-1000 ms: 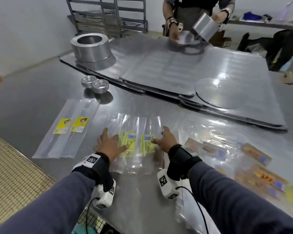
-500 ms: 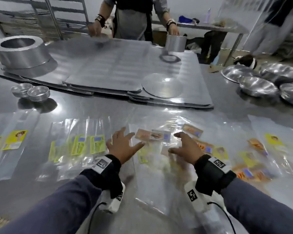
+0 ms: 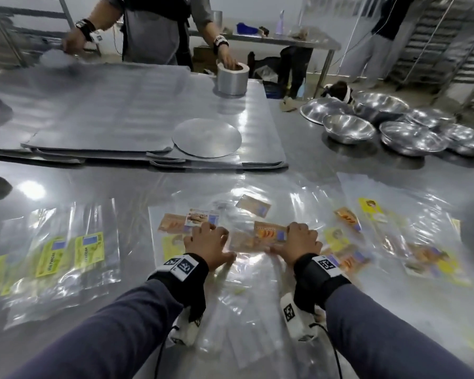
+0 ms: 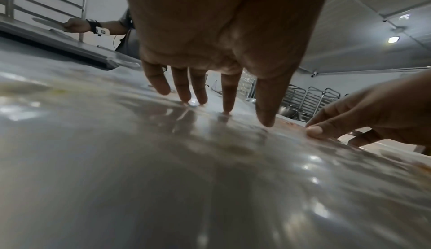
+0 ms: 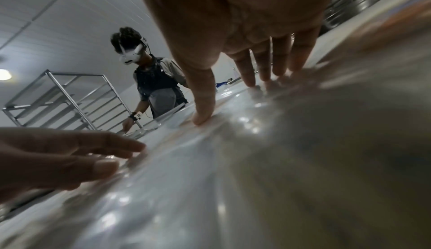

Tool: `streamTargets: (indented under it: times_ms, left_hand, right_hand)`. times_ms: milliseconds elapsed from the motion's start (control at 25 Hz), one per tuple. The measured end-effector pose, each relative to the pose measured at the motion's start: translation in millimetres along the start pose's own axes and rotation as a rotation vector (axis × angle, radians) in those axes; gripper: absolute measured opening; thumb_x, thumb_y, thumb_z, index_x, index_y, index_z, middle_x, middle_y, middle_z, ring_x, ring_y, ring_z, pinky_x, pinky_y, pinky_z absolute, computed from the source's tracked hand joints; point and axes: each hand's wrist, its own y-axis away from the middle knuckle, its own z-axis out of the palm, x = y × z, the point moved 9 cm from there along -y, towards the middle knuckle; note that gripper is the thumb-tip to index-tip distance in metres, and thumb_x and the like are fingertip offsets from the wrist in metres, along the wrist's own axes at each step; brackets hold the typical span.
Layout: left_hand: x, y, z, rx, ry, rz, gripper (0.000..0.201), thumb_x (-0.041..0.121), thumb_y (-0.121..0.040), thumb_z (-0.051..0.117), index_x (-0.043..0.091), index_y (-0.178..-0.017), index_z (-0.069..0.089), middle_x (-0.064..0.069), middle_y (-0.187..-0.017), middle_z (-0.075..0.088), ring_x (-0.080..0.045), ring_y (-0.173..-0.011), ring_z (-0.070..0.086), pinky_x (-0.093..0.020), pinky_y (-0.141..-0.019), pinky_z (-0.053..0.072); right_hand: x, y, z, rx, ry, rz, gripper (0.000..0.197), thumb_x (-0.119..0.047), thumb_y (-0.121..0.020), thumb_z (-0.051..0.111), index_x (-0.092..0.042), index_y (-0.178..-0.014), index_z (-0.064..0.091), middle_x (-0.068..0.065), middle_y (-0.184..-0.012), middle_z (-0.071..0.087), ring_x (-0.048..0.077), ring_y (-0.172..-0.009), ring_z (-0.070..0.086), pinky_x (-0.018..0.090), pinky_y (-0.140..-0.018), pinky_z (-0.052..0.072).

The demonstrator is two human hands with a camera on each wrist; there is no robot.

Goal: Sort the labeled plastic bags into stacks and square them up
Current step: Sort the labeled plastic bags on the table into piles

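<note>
a stack of green-labeled bags (image 3: 66, 258) lies at the left of the steel table (image 3: 340, 165). the left hand (image 3: 207, 246) and right hand (image 3: 300, 242) press flat, fingers spread, holding nothing, on the loose orange-labeled bags (image 3: 268, 233) in the middle. metal bowls (image 3: 348, 128) sit far right.

walls: white (image 5: 70, 13) | furniture: steel table (image 3: 298, 149), wire rack (image 5: 58, 96) | light: ceiling lamp (image 4: 393, 39)
</note>
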Motion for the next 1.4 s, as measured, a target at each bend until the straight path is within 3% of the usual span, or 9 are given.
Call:
streamTargets:
  times_ms: [200, 400, 520, 680, 880, 1000, 1160, 1280, 1400]
  left_hand:
    - [9, -12, -4, 0.028, 0.279, 0.004, 0.043, 0.05, -0.086, 0.057, 0.014, -0.108, 0.063, -0.006, -0.112, 0.059, -0.022, -0.106, 0.055, -0.033, -0.09, 0.044]
    - [9, -12, -19, 0.147, 0.743, -0.022, 0.028, 0.009, -0.08, 0.069, 0.019, -0.071, 0.044, -0.005, -0.078, 0.056, -0.029, -0.081, 0.061, -0.036, -0.069, 0.046]
    - [-17, -6, -21, 0.103, 1.056, -0.116, 0.022, -0.002, -0.089, 0.054, 0.013, -0.082, 0.04, -0.02, -0.089, 0.061, -0.034, -0.074, 0.066, -0.028, -0.048, 0.05]
    - [-54, 13, -23, 0.035, 1.233, -0.229, 0.025, -0.007, -0.093, 0.045, 0.008, -0.111, 0.036, -0.023, -0.097, 0.06, -0.022, -0.051, 0.065, -0.028, -0.044, 0.055]
    - [-93, 18, -23, 0.057, 1.224, -0.318, 0.047, -0.01, -0.092, 0.04, 0.007, -0.135, 0.034, -0.024, -0.119, 0.052, -0.025, -0.063, 0.057, -0.03, -0.044, 0.055]
    - [-93, 19, -19, 0.033, 1.276, -0.3, 0.036, -0.01, -0.092, 0.041, 0.007, -0.124, 0.041, -0.017, -0.096, 0.057, -0.023, -0.057, 0.055, -0.031, -0.045, 0.055]
    - [-82, 22, -18, -0.009, 1.298, -0.244, 0.027, -0.007, -0.093, 0.043, 0.015, -0.108, 0.047, -0.016, -0.09, 0.064, -0.027, -0.068, 0.059, -0.031, -0.049, 0.057]
    - [-70, 21, -19, -0.011, 1.279, -0.204, 0.024, -0.005, -0.092, 0.045, 0.018, -0.098, 0.047, -0.014, -0.086, 0.063, -0.027, -0.066, 0.056, -0.031, -0.051, 0.056]
    - [-64, 12, -16, 0.023, 1.297, -0.215, 0.026, -0.008, -0.092, 0.045, 0.008, -0.112, 0.044, -0.014, -0.085, 0.059, -0.022, -0.054, 0.056, -0.033, -0.051, 0.057]
  right_hand:
    - [-13, -2, 9, -0.096, 0.04, -0.155, 0.068, -0.052, -0.074, 0.07, -0.018, -0.127, 0.045, 0.004, -0.132, 0.043, 0.028, -0.123, 0.037, 0.036, -0.098, 0.035]
    - [-13, -11, 5, -0.116, -0.167, -0.191, 0.066, -0.048, -0.083, 0.063, -0.015, -0.136, 0.04, 0.006, -0.141, 0.041, 0.028, -0.13, 0.036, 0.037, -0.105, 0.034]
    - [1, -26, 2, -0.144, -0.048, -0.187, 0.059, -0.052, -0.087, 0.054, -0.014, -0.132, 0.045, 0.012, -0.136, 0.045, 0.031, -0.128, 0.041, 0.038, -0.102, 0.036]
    - [2, -31, -15, -0.126, 0.202, -0.15, 0.042, -0.048, -0.091, 0.05, -0.027, -0.126, 0.053, 0.007, -0.137, 0.039, 0.031, -0.127, 0.034, 0.039, -0.102, 0.033]
    - [-45, -29, 3, -0.153, 0.202, -0.259, 0.068, -0.053, -0.078, 0.065, -0.019, -0.133, 0.044, 0.004, -0.137, 0.04, 0.029, -0.125, 0.041, 0.041, -0.102, 0.037]
    - [-42, -31, 8, -0.167, 0.199, -0.274, 0.063, -0.048, -0.083, 0.062, -0.025, -0.137, 0.039, 0.002, -0.139, 0.04, 0.029, -0.127, 0.039, 0.04, -0.102, 0.035]
    - [-13, -40, -28, -0.195, -0.404, -0.217, 0.059, -0.032, -0.082, 0.07, -0.014, -0.134, 0.047, 0.005, -0.138, 0.047, 0.025, -0.125, 0.048, 0.032, -0.1, 0.04]
    - [2, -26, -33, -0.256, -0.169, -0.342, 0.043, -0.024, -0.08, 0.073, -0.018, -0.12, 0.058, 0.001, -0.126, 0.054, 0.021, -0.118, 0.051, 0.024, -0.088, 0.039]
    - [18, -5, -1, -0.359, 0.177, -0.451, 0.08, -0.038, -0.071, 0.077, -0.021, -0.139, 0.039, 0.001, -0.146, 0.035, 0.02, -0.132, 0.036, 0.03, -0.105, 0.035]
